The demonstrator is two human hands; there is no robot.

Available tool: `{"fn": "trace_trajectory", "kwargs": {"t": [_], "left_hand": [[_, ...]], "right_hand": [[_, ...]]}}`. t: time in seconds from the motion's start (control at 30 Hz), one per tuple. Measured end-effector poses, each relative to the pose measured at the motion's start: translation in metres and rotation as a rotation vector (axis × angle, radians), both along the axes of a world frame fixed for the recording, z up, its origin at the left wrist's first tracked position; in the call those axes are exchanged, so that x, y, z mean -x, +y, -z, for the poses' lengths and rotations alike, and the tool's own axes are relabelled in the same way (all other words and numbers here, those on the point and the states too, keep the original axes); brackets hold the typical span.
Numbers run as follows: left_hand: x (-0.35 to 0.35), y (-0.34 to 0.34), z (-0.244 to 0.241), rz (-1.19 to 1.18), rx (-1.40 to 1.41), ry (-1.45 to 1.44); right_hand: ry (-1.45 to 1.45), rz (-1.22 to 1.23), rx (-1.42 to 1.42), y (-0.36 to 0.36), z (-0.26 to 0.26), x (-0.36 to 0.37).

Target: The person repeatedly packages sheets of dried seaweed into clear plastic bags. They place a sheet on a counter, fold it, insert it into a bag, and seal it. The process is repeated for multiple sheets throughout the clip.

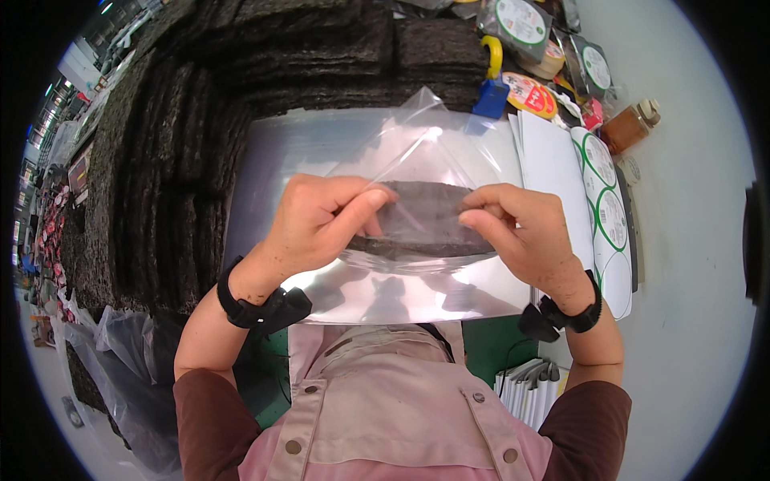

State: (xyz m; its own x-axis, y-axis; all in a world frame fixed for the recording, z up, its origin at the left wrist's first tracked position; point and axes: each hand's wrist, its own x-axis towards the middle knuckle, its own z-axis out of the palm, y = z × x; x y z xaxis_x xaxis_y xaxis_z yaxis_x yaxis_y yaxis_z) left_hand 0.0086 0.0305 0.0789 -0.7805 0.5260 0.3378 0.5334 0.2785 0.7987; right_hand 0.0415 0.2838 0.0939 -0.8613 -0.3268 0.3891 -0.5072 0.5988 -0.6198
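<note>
My left hand (325,219) pinches one side of a clear plastic bag (421,132) between thumb and fingers. On the opposite side, my right hand (520,228) grips the bag near its edge. Inside the film lies a dark, flat stack of what looks like dried seaweed sheets (433,248), bowed along its front edge. The bag's pointed, transparent end rises beyond both hands. Beneath them is a shiny metal work surface (277,156) that reflects light and shadows. Some fingertips are hidden behind the film and the dark sheets.
Tall stacks of dark dried seaweed (337,60) border the back and left. White papers (550,162) and round printed labels (610,219) lie at right. Behind them are a blue-and-yellow tool (490,96), packaged goods (520,24) and an amber bottle (628,126).
</note>
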Motion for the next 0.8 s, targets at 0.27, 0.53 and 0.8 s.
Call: {"fn": "trace_trajectory", "kwargs": {"t": [0.27, 0.53, 0.8], "left_hand": [[-0.006, 0.011, -0.004, -0.308, 0.174, 0.143], [0.023, 0.004, 0.006, -0.197, 0.063, -0.199], [0.017, 0.015, -0.011, -0.224, 0.285, -0.121]], "right_hand": [[0.338, 0.22, -0.191, 0.004, 0.011, 0.015], [-0.598, -0.074, 0.404, 0.015, 0.022, 0.032], [0.032, -0.226, -0.085, 0.032, 0.024, 0.041]]}}
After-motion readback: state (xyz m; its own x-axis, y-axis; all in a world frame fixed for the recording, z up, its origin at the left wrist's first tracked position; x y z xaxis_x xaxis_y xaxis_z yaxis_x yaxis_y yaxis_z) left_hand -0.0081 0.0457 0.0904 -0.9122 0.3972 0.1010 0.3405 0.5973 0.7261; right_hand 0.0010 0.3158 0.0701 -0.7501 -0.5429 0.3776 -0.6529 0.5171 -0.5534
